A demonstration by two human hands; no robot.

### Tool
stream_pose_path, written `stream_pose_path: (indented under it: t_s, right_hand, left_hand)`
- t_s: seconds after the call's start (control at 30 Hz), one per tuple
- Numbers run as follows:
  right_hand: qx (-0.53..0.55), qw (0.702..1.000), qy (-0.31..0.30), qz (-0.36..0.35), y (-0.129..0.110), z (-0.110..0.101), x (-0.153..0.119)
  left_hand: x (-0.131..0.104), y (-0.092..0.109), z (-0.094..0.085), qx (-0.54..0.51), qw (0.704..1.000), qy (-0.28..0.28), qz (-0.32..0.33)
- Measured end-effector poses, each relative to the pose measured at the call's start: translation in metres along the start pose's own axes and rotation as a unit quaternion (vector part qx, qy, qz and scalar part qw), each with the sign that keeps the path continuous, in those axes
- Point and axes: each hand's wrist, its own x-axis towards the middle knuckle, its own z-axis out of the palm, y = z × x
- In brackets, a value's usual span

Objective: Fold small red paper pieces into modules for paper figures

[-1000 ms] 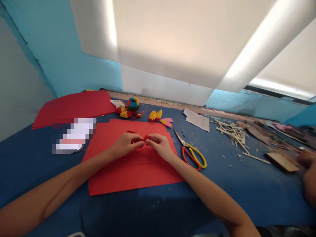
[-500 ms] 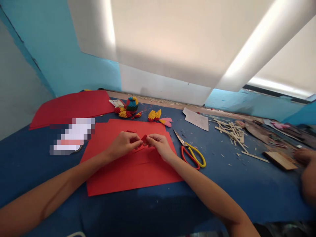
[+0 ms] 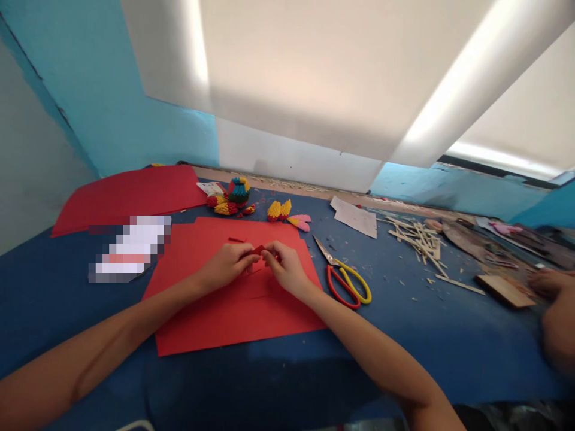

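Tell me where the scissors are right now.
In the head view, the scissors lie on the blue table, right of centre, beside the right edge of the red paper and left of the pile of thin sticks.

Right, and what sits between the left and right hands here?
In the head view, a small red piece, pinched between the fingertips of the left hand and right hand, over the red sheets.
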Motion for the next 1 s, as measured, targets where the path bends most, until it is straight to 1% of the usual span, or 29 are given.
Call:
stream_pose_path:
  t_s: [0.07, 0.2, 0.23, 0.3, 0.33, 0.4, 0.47, 0.53, 0.6, 0.7, 0.77, 0.83, 0.93, 1.0]
  right_hand:
    - [0.008, 1.0, -0.002, -0.001, 0.0, 0.0, 0.0]
    - [0.029, 1.0, -0.005, -0.006, -0.001, 0.001, -0.001]
    - [0.03, 1.0, 0.005, -0.005, 0.0, 0.001, -0.001]
    - [0.02, 0.999, 0.041, -0.011, 0.002, 0.0, -0.001]
    - [0.009, 0.998, 0.062, -0.028, 0.003, -0.001, -0.001]
    - [-0.027, 0.991, 0.094, -0.09, 0.005, -0.003, -0.001]
    - [-0.071, 0.98, 0.096, -0.161, 0.006, -0.005, -0.002]
    - [-0.112, 0.969, 0.083, -0.204, 0.006, -0.006, -0.003]
    - [-0.139, 0.962, 0.074, -0.224, 0.005, -0.007, -0.004]
    - [-0.159, 0.953, 0.077, -0.248, 0.004, -0.007, -0.005]
    - [-0.171, 0.951, 0.059, -0.252, 0.002, -0.009, -0.004]
    - [-0.187, 0.951, 0.027, -0.246, 0.001, -0.011, -0.003]
    - [-0.199, 0.951, -0.003, -0.237, 0.001, -0.013, -0.002]
    - [-0.193, 0.954, -0.013, -0.228, 0.001, -0.014, -0.001]
  left_hand:
    - [0.0, -0.002, 0.001, -0.001, 1.0, 0.0, -0.003]
    - [0.0, -0.005, 0.004, -0.002, 1.0, -0.001, 0.014]
    - [0.001, -0.005, 0.004, -0.012, 1.0, 0.005, 0.01]
    - [0.001, -0.004, 0.002, -0.056, 0.998, 0.017, -0.022]
    - [0.001, -0.003, 0.001, -0.092, 0.995, 0.021, -0.045]
    - [0.002, -0.001, -0.001, -0.175, 0.98, 0.025, -0.091]
    - [0.002, -0.001, -0.002, -0.253, 0.959, 0.02, -0.123]
    - [0.0, -0.001, 0.0, -0.305, 0.941, 0.021, -0.145]
    - [-0.002, 0.0, 0.002, -0.341, 0.929, 0.006, -0.144]
    - [-0.002, 0.002, 0.003, -0.366, 0.922, -0.035, -0.121]
    - [-0.001, 0.004, 0.0, -0.352, 0.929, -0.036, -0.107]
    - [0.001, 0.005, -0.006, -0.303, 0.949, -0.023, -0.081]
    - [0.001, 0.006, -0.013, -0.188, 0.981, 0.001, -0.042]
    - [-0.001, 0.006, -0.015, -0.087, 0.996, 0.031, -0.015]
